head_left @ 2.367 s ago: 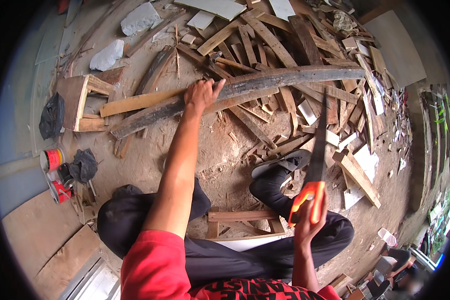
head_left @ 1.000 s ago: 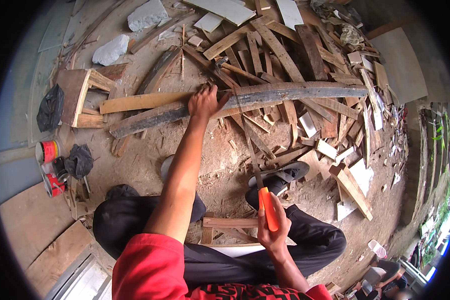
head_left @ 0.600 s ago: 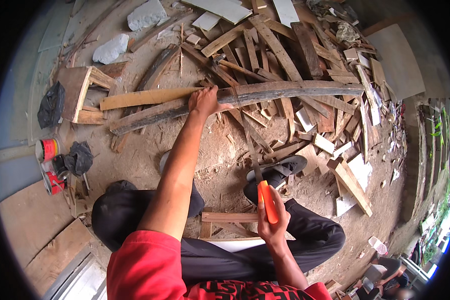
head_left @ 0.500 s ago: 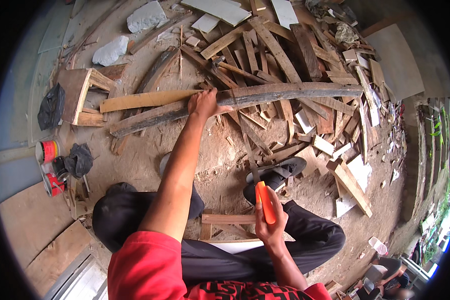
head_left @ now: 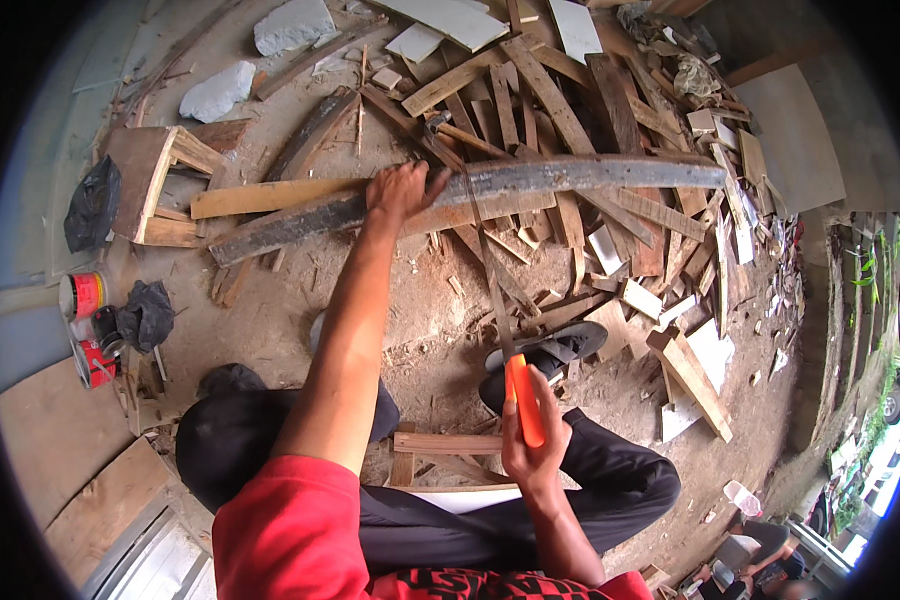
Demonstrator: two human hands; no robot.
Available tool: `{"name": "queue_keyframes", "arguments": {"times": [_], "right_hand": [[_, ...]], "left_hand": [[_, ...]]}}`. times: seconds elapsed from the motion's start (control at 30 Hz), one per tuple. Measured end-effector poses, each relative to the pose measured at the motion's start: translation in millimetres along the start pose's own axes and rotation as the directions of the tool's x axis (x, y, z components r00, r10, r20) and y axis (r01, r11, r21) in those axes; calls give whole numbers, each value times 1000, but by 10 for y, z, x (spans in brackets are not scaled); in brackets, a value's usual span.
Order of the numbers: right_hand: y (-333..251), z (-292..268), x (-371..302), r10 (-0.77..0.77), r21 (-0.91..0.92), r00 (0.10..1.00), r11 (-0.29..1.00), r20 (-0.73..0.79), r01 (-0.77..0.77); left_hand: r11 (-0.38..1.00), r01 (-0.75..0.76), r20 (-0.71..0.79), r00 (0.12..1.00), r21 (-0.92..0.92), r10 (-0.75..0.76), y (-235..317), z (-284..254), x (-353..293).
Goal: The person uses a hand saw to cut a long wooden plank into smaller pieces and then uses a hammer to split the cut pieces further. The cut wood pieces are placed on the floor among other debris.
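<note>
Bare dirt (head_left: pixel 420 330) lies open before the knees; beyond the long beam (head_left: pixel 570 180), scrap planks (head_left: pixel 570 110) crowd everything.

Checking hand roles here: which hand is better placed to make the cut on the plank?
Right. The right hand grips the saw, its blade reaching the plank, while the left hand presses the plank down.

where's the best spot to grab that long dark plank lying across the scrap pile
Probably near the middle of the long dark plank, from the near side with the palm over its top edge, much as the left hand holds it. It lies crosswise on the scrap wood, and the saw in the right hand meets it just beside.
</note>
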State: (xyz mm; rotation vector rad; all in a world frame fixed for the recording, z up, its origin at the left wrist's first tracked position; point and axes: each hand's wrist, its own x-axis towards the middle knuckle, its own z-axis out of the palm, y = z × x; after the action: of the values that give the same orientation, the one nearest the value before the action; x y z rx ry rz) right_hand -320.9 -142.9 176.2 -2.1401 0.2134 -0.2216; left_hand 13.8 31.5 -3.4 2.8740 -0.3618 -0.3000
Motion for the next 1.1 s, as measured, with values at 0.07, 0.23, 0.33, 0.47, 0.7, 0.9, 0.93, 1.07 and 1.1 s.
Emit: {"name": "queue_keyframes", "arguments": {"times": [0.07,0.23,0.33,0.47,0.7,0.9,0.93,1.07,1.1], "right_hand": [[-48,-4,132,68,9,997,998,32,-68],[-29,31,190,-23,-38,999,999,34,25],[-122,43,238,1,-28,998,1000,62,1],[-183,64,266,-11,-34,997,999,73,13],[-24,28,199,1,-42,997,999,79,2],[-175,50,344,131,-18,978,991,160,-130],[-153,37,314,108,-23,986,994,130,-106],[-101,23,300,0,-47,998,999,67,3],[-55,85,467,-31,-37,998,999,55,33]], "left_hand": [[999,23,-1,1000,-49,-23,-15,-72,34],[989,99,-88,990,-113,-110,79,-86,28],[989,110,-59,991,-96,-116,79,-121,37],[988,115,-42,992,-99,-120,35,-115,69],[989,132,-12,991,-68,-133,63,-70,80],[989,141,37,990,-50,-139,52,-109,103],[987,151,93,985,-49,-146,78,-122,88],[991,123,-112,985,-50,-128,88,54,-42],[993,111,-102,988,-42,-115,103,58,-39]]}}
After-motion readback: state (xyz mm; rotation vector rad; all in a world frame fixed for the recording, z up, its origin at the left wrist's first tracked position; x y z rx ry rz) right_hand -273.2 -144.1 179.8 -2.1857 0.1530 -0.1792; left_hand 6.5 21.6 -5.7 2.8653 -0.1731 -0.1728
